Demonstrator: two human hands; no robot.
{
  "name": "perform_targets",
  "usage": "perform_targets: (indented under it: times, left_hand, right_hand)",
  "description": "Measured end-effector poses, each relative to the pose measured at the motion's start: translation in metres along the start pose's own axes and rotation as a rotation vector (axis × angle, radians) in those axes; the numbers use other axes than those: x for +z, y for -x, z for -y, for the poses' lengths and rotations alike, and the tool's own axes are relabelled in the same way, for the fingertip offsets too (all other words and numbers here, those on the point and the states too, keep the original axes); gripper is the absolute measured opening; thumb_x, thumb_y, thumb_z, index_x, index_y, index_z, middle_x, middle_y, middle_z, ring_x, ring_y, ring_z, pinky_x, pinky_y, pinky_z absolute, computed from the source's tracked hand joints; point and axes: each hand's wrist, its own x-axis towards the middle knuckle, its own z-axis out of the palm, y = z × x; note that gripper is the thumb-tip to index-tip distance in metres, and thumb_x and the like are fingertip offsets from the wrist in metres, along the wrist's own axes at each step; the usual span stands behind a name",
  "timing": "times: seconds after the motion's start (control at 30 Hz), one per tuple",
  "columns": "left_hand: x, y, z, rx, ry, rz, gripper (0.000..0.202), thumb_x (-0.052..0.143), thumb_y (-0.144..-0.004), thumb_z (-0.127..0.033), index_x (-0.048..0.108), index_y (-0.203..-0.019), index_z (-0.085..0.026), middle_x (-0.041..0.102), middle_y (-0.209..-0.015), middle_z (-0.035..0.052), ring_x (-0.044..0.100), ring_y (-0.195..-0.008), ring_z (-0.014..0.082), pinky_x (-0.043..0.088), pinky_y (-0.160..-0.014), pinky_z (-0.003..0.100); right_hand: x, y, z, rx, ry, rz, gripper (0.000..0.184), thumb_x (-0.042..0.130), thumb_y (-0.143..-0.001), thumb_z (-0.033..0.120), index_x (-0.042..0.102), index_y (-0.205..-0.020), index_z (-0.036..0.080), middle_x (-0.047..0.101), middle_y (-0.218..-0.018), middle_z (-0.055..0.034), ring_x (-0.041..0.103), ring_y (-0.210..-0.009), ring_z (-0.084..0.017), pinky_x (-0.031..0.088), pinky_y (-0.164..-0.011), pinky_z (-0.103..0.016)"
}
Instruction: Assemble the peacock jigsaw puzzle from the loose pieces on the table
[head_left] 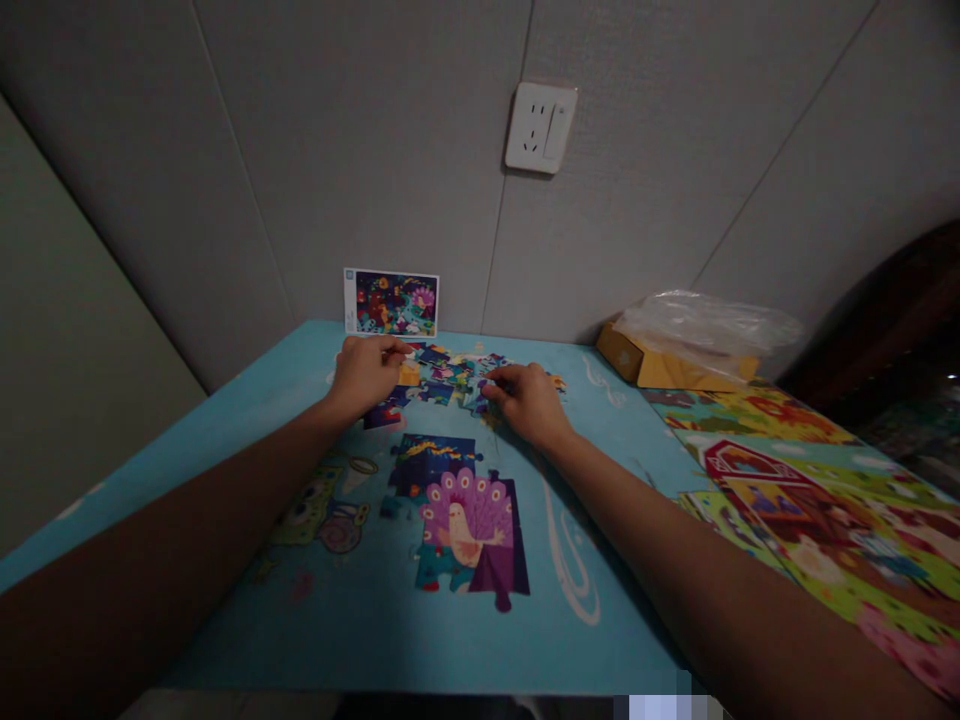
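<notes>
**Bare forearms (195, 540) stretch over a blue table (300, 645) to scattered puzzle pieces (450, 368)**

Both forearms run up from the bottom corners, and the 2 hands meet the puzzle pieces near the far edge of the table. At the left side of the spread, the left hand (367, 372) has its thumb and fingers drawn close together beside an orange piece (409, 374); whether it grips anything, I cannot tell. At the right side, the right hand (529, 405) has its thumb and forefinger narrowed at a purple piece (484, 390), though whether they pinch it or only touch it is unclear.

Nearer the camera, between the forearms, lies a joined section (472, 520) showing a purple bird with a fanned tail and, at upper left, a dark blue sky with yellow marks. Just beside its left edge sits 1 small dark piece (388, 508).

Behind the left hand, a picture card (395, 304) with a purple bird on it stands upright by the wall (375, 150). Higher up is a white socket (541, 128). Clear plastic (705, 318) lies over a yellow box (675, 372) at the back right, and in front of it spreads a farm picture (817, 540) with a red barn.
</notes>
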Motion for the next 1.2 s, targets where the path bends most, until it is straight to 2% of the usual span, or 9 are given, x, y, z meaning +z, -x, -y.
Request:
perform_targets:
  times: [0.1,0.17,0.27,0.33,0.47,0.9,1.03,1.13,1.2]
  left_hand:
    - [-0.001,0.004,-0.006,0.116,-0.042,0.067,0.028,0.06,-0.083,-0.03,0.077,-0.103,-0.023,0.071,-0.105,0.0063,0.054,-0.113,0.0283,0.042,-0.102,0.04]
    - [-0.002,0.008,-0.01,0.208,-0.097,0.161,0.034,0.066,-0.079,-0.033,0.075,-0.111,-0.025,0.069,-0.111,0.0066,0.046,-0.12,0.031,0.038,-0.105,0.045]
    - [-0.001,0.012,-0.014,0.325,-0.142,0.321,0.045,0.072,-0.077,-0.038,0.07,-0.121,-0.029,0.067,-0.12,0.0074,0.043,-0.121,0.0346,0.032,-0.104,0.053]
    - [-0.001,0.014,-0.014,0.361,-0.145,0.366,0.045,0.07,-0.079,-0.038,0.069,-0.123,-0.029,0.068,-0.121,0.0082,0.043,-0.121,0.0361,0.031,-0.103,0.056]
    - [0.0,0.013,-0.012,0.353,-0.14,0.366,0.043,0.069,-0.08,-0.037,0.069,-0.122,-0.029,0.068,-0.12,0.0096,0.043,-0.121,0.0378,0.031,-0.101,0.057]
    - [0.002,0.014,-0.021,0.288,-0.232,0.416,0.047,0.064,-0.083,-0.035,0.064,-0.13,-0.028,0.062,-0.121,0.0142,0.045,-0.12,0.0405,0.037,-0.098,0.057]
    - [0.0,0.014,-0.022,0.259,-0.206,0.379,0.053,0.071,-0.079,-0.034,0.062,-0.13,-0.024,0.061,-0.122,0.015,0.046,-0.121,0.04,0.038,-0.099,0.056]
    - [-0.001,0.013,-0.023,0.336,-0.117,0.314,0.053,0.074,-0.076,-0.031,0.062,-0.127,-0.021,0.061,-0.122,0.0134,0.05,-0.119,0.0356,0.038,-0.101,0.052]
    - [-0.001,0.013,-0.023,0.419,-0.004,0.284,0.044,0.07,-0.079,-0.025,0.063,-0.122,-0.02,0.064,-0.117,0.0105,0.056,-0.112,0.0291,0.041,-0.1,0.045]
  right_hand:
    - [0.0,0.0,-0.001,-0.017,-0.034,0.035,0.024,0.061,-0.091,0.025,0.077,-0.108,0.02,0.075,-0.095,-0.008,0.062,-0.084,-0.022,0.045,-0.078,-0.033]
    - [0.001,0.0,-0.001,-0.038,-0.026,0.048,0.025,0.059,-0.092,0.023,0.077,-0.107,0.021,0.075,-0.096,-0.0079,0.062,-0.088,-0.023,0.045,-0.08,-0.034]
    - [0.004,0.001,0.0,-0.063,0.06,0.041,0.023,0.061,-0.092,0.025,0.077,-0.107,0.02,0.073,-0.099,-0.0108,0.057,-0.097,-0.026,0.044,-0.086,-0.037]
    - [0.006,0.003,0.001,-0.079,0.124,0.023,0.02,0.067,-0.088,0.026,0.078,-0.103,0.019,0.069,-0.102,-0.013,0.053,-0.101,-0.028,0.042,-0.09,-0.04]
    - [0.01,0.005,0.001,-0.08,0.14,-0.04,0.021,0.077,-0.078,0.023,0.076,-0.1,0.019,0.061,-0.107,-0.0131,0.049,-0.103,-0.029,0.041,-0.093,-0.041]
    - [0.009,0.007,0.005,-0.132,0.09,-0.075,0.018,0.07,-0.082,0.019,0.075,-0.098,0.019,0.061,-0.103,-0.0117,0.049,-0.103,-0.029,0.04,-0.093,-0.042]
    - [0.009,0.007,0.007,-0.152,0.073,-0.072,0.017,0.069,-0.083,0.022,0.075,-0.098,0.018,0.062,-0.101,-0.0118,0.05,-0.103,-0.028,0.04,-0.094,-0.041]
    - [0.009,0.007,0.01,-0.151,0.04,-0.047,0.024,0.067,-0.087,0.027,0.073,-0.106,0.014,0.066,-0.104,-0.0126,0.052,-0.102,-0.028,0.04,-0.095,-0.042]
    - [0.009,0.008,0.012,-0.146,-0.003,-0.01,0.033,0.065,-0.089,0.03,0.069,-0.117,0.013,0.07,-0.107,-0.0117,0.054,-0.101,-0.027,0.04,-0.095,-0.043]
